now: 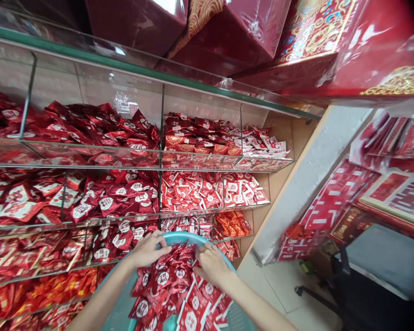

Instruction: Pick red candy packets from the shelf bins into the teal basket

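A turquoise plastic basin (182, 235) stands in front of the lower shelves, holding a heap of small red packets (163, 278) with white round labels. White-edged red packets (193, 305) lie at the front of the heap. My left hand (150, 249) is over the far left of the basin beside the packets, thumb and forefinger apart with nothing seen between them. On the far right side, my right hand (212, 264) has its fingers curled against the heap. What lies inside those fingers is hidden.
Glass shelves (131, 158) with dividers hold piles of dark red packets (100, 122) and orange-red packets (231, 224). Big red boxes (227, 37) in clear wrap sit overhead. To the right are a grey-white pillar (307, 174), red paper goods (338, 193) and a black wheeled chair (369, 285).
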A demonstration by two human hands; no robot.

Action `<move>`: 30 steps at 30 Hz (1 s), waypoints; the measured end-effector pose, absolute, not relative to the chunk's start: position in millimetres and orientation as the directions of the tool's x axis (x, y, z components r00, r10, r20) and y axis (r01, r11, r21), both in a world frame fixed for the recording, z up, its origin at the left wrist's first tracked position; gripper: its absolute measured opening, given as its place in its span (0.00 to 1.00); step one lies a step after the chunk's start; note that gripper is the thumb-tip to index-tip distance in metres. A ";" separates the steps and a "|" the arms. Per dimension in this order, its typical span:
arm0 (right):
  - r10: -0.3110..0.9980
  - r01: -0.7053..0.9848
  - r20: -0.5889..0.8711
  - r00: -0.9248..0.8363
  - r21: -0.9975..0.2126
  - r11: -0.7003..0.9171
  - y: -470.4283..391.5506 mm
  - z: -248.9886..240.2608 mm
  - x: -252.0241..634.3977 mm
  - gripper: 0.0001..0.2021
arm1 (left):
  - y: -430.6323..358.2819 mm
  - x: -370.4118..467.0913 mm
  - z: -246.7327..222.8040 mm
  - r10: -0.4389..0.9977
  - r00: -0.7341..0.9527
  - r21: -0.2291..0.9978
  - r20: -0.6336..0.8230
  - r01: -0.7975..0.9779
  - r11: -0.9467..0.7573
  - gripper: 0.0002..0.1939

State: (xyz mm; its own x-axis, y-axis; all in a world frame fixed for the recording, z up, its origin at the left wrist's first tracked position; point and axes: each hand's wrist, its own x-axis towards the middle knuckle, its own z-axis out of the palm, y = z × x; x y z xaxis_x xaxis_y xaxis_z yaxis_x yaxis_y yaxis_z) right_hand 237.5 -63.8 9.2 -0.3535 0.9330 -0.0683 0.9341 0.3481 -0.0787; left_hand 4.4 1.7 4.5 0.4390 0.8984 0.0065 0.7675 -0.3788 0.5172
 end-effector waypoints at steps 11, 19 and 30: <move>0.938 0.951 -0.156 -0.310 -0.061 0.304 -77.2 5.9 242.2 0.13 | 2.5 3.9 2.5 0.900 0.435 0.526 0.005 0.764 -0.372 0.19; 0.886 0.938 0.365 -0.284 -0.086 0.336 -42.0 103.5 242.2 0.16 | 1.9 3.0 0.4 0.900 0.436 0.541 0.012 0.754 -0.373 0.20; 0.902 0.994 0.432 0.020 -0.103 0.027 64.4 165.0 233.7 0.08 | -0.5 3.5 4.0 0.911 0.413 0.530 0.004 0.772 -0.352 0.19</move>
